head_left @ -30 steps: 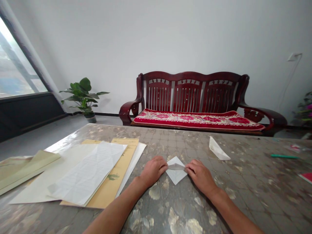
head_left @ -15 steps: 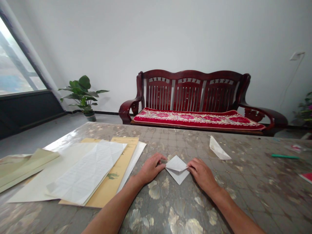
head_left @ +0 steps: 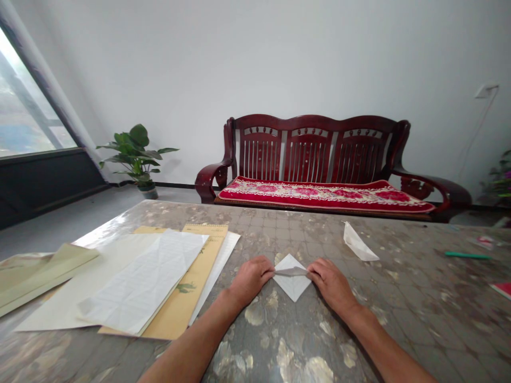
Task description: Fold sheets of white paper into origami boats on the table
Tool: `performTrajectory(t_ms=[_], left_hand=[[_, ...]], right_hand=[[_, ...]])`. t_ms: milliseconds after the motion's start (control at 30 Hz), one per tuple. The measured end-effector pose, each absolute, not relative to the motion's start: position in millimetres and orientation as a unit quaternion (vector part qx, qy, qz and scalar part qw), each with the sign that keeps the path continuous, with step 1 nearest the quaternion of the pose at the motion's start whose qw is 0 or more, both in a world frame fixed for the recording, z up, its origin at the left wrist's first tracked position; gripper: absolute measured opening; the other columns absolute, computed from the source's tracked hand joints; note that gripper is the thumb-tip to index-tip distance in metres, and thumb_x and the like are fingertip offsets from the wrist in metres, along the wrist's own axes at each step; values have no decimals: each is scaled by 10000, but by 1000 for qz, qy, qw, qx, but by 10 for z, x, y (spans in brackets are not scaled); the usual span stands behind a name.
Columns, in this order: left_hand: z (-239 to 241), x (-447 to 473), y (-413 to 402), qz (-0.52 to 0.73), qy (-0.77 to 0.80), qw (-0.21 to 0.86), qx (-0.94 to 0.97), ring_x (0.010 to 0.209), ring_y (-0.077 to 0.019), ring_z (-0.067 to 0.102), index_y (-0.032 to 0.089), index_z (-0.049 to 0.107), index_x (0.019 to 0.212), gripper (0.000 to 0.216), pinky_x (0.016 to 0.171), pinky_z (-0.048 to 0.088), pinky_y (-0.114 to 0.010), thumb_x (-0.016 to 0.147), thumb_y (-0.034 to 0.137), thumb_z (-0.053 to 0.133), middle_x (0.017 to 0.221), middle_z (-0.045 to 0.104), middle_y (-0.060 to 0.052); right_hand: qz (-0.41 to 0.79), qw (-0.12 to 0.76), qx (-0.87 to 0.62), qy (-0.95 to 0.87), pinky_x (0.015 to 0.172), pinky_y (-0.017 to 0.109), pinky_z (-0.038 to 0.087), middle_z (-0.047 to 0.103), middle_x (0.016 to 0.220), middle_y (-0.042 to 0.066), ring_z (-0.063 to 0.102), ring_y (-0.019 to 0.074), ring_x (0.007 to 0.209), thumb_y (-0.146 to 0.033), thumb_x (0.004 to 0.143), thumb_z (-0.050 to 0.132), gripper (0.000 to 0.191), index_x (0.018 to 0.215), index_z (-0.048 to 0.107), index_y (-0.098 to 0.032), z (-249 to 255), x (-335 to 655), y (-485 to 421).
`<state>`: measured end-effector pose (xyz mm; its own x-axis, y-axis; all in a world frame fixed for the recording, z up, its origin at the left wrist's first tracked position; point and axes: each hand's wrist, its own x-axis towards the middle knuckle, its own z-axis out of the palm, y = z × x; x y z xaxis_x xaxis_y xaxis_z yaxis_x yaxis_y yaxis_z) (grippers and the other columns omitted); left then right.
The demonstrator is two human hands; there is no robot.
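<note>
Both hands work a small white paper lying flat on the table, a little inside the near edge and about midway between the left and right edges; the paper sits as a diamond, one corner toward the person, so that its side corners fall to either hand. Left hand closes its fingertips on the left corner; right hand does likewise on the right corner; a narrow grey flap runs between them across the middle, apparently a layer raised along a fold line, though the view is too low to be sure. Gripping both ends keeps the crease straight and stops the sheet from sliding on the glossy top. Spare sheets are stacked toward the left edge, within reach yet clear of the folding; a folded piece lies apart, farther toward the far edge; a green pen rests near the right edge.
</note>
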<state>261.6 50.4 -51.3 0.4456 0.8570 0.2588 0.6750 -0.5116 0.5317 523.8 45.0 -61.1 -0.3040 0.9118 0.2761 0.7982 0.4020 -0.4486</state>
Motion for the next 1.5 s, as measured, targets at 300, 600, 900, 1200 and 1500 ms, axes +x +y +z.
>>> performTrajectory(t_ms=[300, 600, 900, 1200, 1500], left_hand=[[-432, 2648, 490, 224, 508, 141, 820, 899, -158, 601, 196, 650, 783, 195, 777, 422, -229, 934, 264, 546, 899, 642, -23], [-444, 2690, 477, 224, 529, 143, 806, 917, -174, 588, 197, 645, 769, 181, 795, 412, -247, 910, 274, 562, 883, 638, -28], [-441, 2678, 468, 244, 560, 190, 768, 861, -155, 599, 196, 665, 737, 90, 732, 398, -224, 820, 217, 636, 842, 638, -10], [-447, 2734, 456, 225, 586, 216, 748, 814, -136, 605, 214, 701, 741, 98, 692, 383, -215, 810, 264, 654, 845, 650, 6], [-428, 2777, 425, 216, 603, 168, 749, 862, -151, 613, 210, 655, 732, 166, 722, 396, -234, 866, 289, 598, 855, 647, 0]], right_hand=[[76, 234, -563, -789, 785, 309, 394, 629, 875, 39, 553, 216, 907, -244, 889, 541, 115, 801, 612, -226, -563, 5191, 403], [97, 248, -588, -763, 782, 287, 390, 628, 843, 19, 570, 196, 898, -253, 872, 547, 139, 773, 644, -234, -551, 5219, 387], [126, 254, -569, -772, 762, 282, 387, 629, 834, 9, 580, 184, 872, -314, 895, 519, 207, 756, 651, -238, -561, 5255, 378], [129, 238, -577, -771, 760, 277, 385, 627, 854, 16, 580, 181, 890, -313, 897, 508, 198, 765, 633, -235, -528, 5256, 389], [114, 220, -596, -764, 732, 278, 371, 619, 850, 30, 575, 182, 865, -351, 946, 429, 281, 767, 601, -221, -534, 5219, 414]])
